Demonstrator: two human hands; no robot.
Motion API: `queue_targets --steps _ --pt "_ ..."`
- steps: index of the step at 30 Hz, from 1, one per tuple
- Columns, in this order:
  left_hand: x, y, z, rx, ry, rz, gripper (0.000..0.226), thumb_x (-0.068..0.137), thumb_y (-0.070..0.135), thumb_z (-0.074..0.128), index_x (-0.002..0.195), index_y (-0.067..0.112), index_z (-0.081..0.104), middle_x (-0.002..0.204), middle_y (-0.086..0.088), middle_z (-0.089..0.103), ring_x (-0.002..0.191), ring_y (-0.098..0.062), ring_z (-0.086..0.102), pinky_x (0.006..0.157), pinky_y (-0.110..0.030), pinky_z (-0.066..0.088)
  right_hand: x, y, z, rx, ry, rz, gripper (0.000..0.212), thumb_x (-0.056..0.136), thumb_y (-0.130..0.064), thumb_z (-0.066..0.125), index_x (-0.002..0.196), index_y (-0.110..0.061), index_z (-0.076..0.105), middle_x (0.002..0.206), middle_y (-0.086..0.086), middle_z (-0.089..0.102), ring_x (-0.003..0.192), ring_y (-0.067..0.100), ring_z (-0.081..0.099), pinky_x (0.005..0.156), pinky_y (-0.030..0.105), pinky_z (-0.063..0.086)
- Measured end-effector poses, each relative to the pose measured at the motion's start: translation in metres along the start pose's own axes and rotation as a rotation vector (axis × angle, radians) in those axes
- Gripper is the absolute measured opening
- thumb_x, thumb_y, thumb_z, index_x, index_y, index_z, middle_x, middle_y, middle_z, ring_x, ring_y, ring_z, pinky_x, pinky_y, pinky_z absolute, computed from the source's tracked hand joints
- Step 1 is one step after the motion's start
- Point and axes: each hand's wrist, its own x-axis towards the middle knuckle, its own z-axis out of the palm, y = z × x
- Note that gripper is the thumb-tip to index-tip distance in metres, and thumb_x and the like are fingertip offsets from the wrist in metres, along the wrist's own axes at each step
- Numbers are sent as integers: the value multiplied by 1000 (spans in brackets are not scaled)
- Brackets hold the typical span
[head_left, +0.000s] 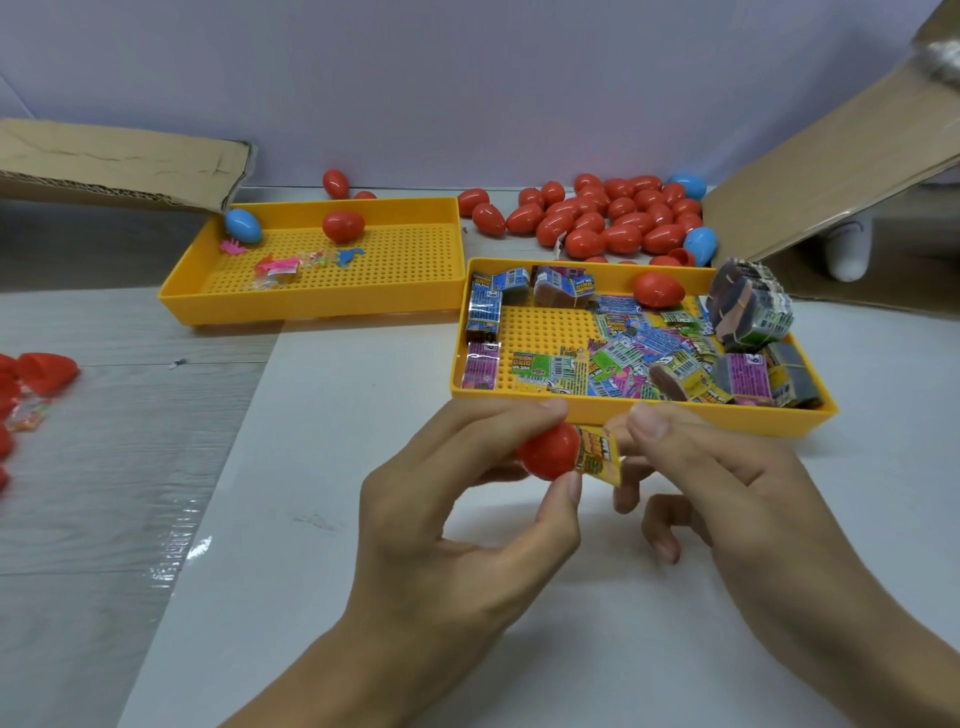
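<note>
My left grip (457, 519) is pinching a red egg (548, 451), with the forefinger on top and the thumb underneath. My right grip (737, 493) is pinching a folded leaflet (600, 453) between thumb and forefinger, and its other fingers are loosely curled. The leaflet's end touches the egg's right side; I cannot tell whether it reaches inside. Both are held above the desk (337, 597), just in front of the near rim of the leaflet tray (519, 402), a yellow tray with a perforated floor.

Inside the leaflet tray lie many loose printed leaflets (649, 353), with more folded ones along its left and far walls. A banded bundle (750, 306) sits at its right wall, and a whole red egg (658, 290) lies at its far wall.

Beyond the leaflet tray is a heap of red eggs (613, 218) with a few blue ones (700, 244) at its right edge. To the leaflet tray's left and slightly farther off stands a second yellow tray (311, 306). It holds small coloured toys (291, 262), a blue egg (243, 226) and a red one (343, 226). Well to the left of the leaflet tray, at the frame's edge, lie red shell halves (47, 366).
</note>
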Motion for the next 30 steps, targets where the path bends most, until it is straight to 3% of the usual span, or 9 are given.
queue_targets --steps 4,8,10,14,17,20,23,26,30 --pt "-1 0 0 10 20 25 33 81 16 73 113 15 67 107 0 71 100 -20 69 82 -32 57 2 -4 -2 228 -111 145 35 80 -41 69 76 -7 76 74 0 67 63 18 61 41 24 41" --pt "-3 -1 3 -13 17 0 34 81 16 74 114 12 67 106 -1 73 98 -19 71 85 -32 57 2 -6 -1 283 -108 181 18 68 -24 77 73 -7 75 67 9 66 57 21 66 41 23 44" --pt "-4 0 4 -2 19 15 33 81 15 74 113 10 67 106 -3 73 97 -18 71 85 -32 57 1 -7 0 305 -70 168 20 61 -18 85 73 -10 71 63 10 65 52 25 67 39 23 46" --pt "-4 2 4 71 33 80 33 81 14 73 112 6 67 107 -4 72 99 -14 71 85 -30 57 2 -8 0 425 -5 207 42 62 -23 83 87 -12 50 59 8 64 46 28 66 34 25 45" --pt "-4 2 5 88 20 74 35 81 14 72 114 4 67 108 -4 72 99 -13 71 86 -28 56 2 -9 0 411 -82 243 36 60 -31 88 81 -14 64 69 10 67 54 28 68 39 26 48" --pt "-4 0 5 93 -13 60 37 81 15 72 115 3 68 110 -5 72 101 -13 70 87 -26 55 2 -8 -1 369 -101 302 26 63 -28 85 84 -17 73 80 14 72 61 27 70 41 26 49" --pt "-3 -1 5 66 -35 47 37 80 14 72 115 2 68 109 -6 72 99 -14 71 86 -25 54 3 -8 -1 394 -158 367 29 63 -31 76 86 -14 75 86 14 73 67 24 72 42 26 50" --pt "-4 1 6 46 -25 45 38 79 16 73 115 9 66 110 1 71 100 -4 69 89 -17 50 3 -9 -2 427 -214 401 22 67 -28 78 84 -14 75 94 10 75 71 20 72 43 26 51" --pt "-4 4 6 27 -25 1 40 80 22 71 119 15 63 110 9 70 99 4 67 87 -11 49 2 -11 -4 467 -253 437 21 68 -22 80 86 -11 76 89 3 76 61 18 71 38 22 48"
